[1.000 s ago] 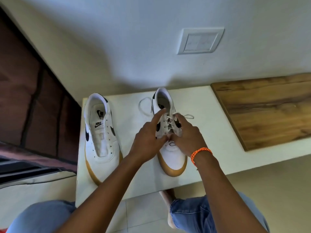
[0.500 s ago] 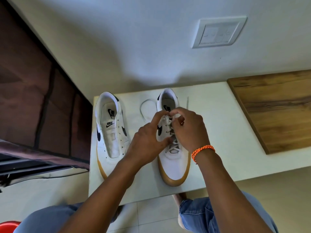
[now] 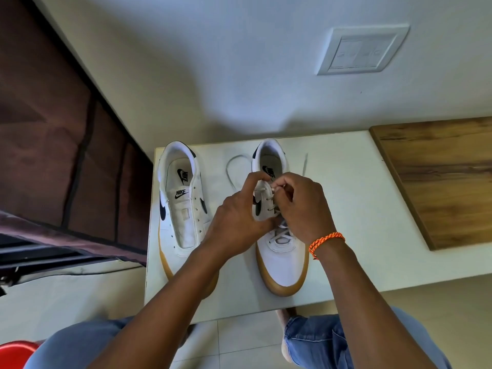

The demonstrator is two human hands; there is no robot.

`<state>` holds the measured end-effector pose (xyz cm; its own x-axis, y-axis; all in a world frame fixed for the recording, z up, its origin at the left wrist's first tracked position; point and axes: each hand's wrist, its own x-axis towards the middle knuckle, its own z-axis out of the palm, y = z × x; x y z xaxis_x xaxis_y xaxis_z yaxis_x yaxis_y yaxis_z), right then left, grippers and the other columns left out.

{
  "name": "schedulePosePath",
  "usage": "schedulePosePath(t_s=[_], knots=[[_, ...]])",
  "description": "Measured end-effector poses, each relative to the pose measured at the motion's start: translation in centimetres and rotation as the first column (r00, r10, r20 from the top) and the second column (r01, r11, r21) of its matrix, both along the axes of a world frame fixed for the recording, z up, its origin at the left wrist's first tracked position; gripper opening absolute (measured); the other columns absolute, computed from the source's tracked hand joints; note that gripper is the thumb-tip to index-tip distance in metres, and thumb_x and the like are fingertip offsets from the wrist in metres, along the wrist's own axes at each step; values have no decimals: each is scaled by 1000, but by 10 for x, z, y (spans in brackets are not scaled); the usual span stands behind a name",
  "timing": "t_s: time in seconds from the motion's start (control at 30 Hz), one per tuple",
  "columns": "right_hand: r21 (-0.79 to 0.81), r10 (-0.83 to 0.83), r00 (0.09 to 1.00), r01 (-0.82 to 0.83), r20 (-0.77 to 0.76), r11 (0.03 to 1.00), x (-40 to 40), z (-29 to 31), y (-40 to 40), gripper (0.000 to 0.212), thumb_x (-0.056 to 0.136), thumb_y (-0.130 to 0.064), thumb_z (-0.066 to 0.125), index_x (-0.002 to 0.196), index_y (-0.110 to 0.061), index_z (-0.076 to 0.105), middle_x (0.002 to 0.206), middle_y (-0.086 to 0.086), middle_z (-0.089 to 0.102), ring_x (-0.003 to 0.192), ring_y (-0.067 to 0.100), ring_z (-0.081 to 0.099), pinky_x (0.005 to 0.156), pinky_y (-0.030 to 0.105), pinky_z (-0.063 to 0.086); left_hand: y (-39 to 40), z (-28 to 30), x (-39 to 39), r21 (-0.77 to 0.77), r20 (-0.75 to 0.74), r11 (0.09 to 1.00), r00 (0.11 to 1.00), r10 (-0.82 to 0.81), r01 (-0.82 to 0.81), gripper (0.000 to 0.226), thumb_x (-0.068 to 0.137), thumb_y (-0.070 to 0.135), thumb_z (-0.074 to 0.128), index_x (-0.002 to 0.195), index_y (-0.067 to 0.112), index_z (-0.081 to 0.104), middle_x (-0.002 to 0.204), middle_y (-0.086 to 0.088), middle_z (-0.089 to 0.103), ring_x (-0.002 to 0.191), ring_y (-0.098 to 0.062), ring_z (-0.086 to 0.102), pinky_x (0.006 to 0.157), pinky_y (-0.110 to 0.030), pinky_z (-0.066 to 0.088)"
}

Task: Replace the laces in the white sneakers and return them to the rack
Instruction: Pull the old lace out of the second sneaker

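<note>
Two white sneakers with tan soles stand side by side on a white table (image 3: 346, 235), toes toward me. The left sneaker (image 3: 183, 209) has bare eyelets and no lace. The right sneaker (image 3: 282, 257) is partly laced with a white lace (image 3: 234, 169), whose loose ends trail on the table on both sides of the heel. My left hand (image 3: 237, 222) grips the right sneaker's left eyelet flap. My right hand (image 3: 303, 206) pinches the lace near the upper eyelets.
A wooden board (image 3: 439, 177) lies on the table's right part. A white wall switch plate (image 3: 362, 50) is on the wall behind. A dark brown cloth-covered rack (image 3: 53, 142) stands at the left. My knees in jeans and a red object (image 3: 16, 352) are below.
My right hand has moved up from the lower eyelets toward the sneaker's opening, drawing the lace with it. The left hand stays on the flap. The view has shifted slightly.
</note>
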<state>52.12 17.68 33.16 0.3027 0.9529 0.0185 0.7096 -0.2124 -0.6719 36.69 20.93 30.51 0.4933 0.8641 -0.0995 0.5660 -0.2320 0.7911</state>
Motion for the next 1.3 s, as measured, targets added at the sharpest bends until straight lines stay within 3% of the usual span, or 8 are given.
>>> schedulePosePath(t_s=[0.07, 0.2, 0.27, 0.4, 0.6, 0.8, 1.1, 1.3], knots=[[24, -83, 990, 86, -114, 996, 4, 5, 0, 19, 98, -15, 57, 88, -13, 72, 79, -1, 71, 74, 14, 69, 69, 31, 58, 2, 0, -2, -20, 11, 1000, 1000, 3, -3, 83, 82, 50, 86, 144, 51, 30, 114, 13, 65, 86, -9, 64, 74, -20, 52], [-68, -287, 846, 288, -448, 955, 16, 7, -1, 29, 94, -15, 52, 76, 4, 64, 66, 11, 63, 62, 26, 68, 68, 59, 64, 5, -1, -6, -53, 28, 999, 1000, 10, -9, 82, 82, 50, 87, 143, 51, 33, 113, 7, 70, 94, -17, 70, 80, -35, 58], [-20, -293, 891, 306, -347, 952, 17, 7, -1, 25, 92, -17, 54, 80, -4, 71, 59, 3, 58, 56, 19, 58, 65, 48, 64, 5, -2, -5, -35, 9, 999, 1000, -6, 7, 85, 82, 57, 85, 146, 53, 30, 124, 6, 69, 101, -14, 66, 85, -34, 57], [139, -178, 976, 195, -127, 971, 10, 16, 0, 21, 98, -10, 59, 99, -19, 78, 61, -17, 58, 55, 3, 57, 56, 8, 40, 5, -3, -2, -4, -19, 1000, 1000, -13, 13, 86, 82, 62, 82, 146, 56, 25, 129, 6, 67, 95, -14, 67, 84, -33, 55], [24, 0, 999, -1, 53, 1000, 2, 0, 0, 17, 101, -24, 64, 107, -21, 80, 92, -2, 78, 83, 18, 71, 80, 37, 63, 7, -6, -2, 10, -36, 1000, 999, -13, 13, 87, 80, 69, 79, 146, 60, 24, 126, 6, 69, 90, -15, 73, 86, -44, 64], [-5, 6, 1000, -6, -12, 1000, -1, 2, 0, 25, 104, -16, 58, 119, -19, 77, 101, 1, 79, 90, 19, 74, 86, 36, 63, 8, -8, -2, 17, -29, 1000, 999, -21, 22, 87, 81, 67, 79, 145, 61, 21, 126, 8, 68, 91, -14, 73, 86, -45, 64], [-50, -16, 1000, 16, 0, 999, 1, -4, 4, 20, 102, -18, 57, 93, -14, 74, 82, 2, 72, 77, 18, 68, 70, 28, 56, 8, -5, -2, -11, -32, 999, 998, -49, 49, 86, 82, 68, 78, 148, 59, 24, 118, 11, 66, 89, -13, 73, 86, -46, 64], [-35, -52, 996, 54, 67, 998, -1, -7, 5, 16, 101, -22, 58, 93, -16, 71, 84, 2, 72, 78, 20, 67, 71, 34, 59, 8, -6, -2, -5, -41, 999, 998, -46, 46, 86, 81, 70, 76, 148, 61, 24, 118, 10, 67, 88, -13, 73, 84, -47, 64]])
